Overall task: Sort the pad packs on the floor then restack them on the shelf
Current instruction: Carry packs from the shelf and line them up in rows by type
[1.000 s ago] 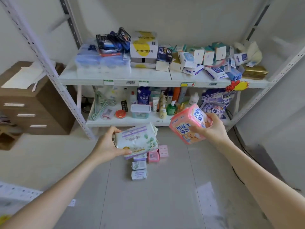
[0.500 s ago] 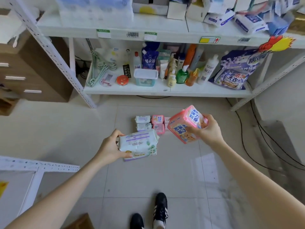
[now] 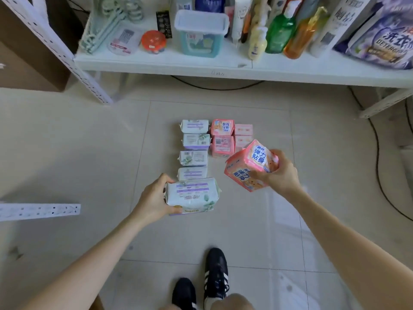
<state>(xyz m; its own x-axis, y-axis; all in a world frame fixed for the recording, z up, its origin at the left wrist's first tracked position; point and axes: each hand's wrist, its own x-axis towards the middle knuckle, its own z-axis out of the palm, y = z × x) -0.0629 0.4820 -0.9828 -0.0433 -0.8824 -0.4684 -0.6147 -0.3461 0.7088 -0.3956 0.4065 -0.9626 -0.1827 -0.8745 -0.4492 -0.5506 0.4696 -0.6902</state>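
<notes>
On the floor: four white and purple packs (image 3: 193,157) lie in a line going away from the person. Each one is long from side to side. Some pink packs (image 3: 222,139) sit just beside them on the right.
White pack (image 3: 192,194): flat, long from left to right, at the near end of the line.
Left hand (image 3: 154,198): fingers curled round its left end.
Pink pack (image 3: 248,166): tilted, up in the air, near the pink ones.
Right hand (image 3: 279,173): grips it from the right.
Shelf (image 3: 245,68): behind the packs, with bottles on it.
</notes>
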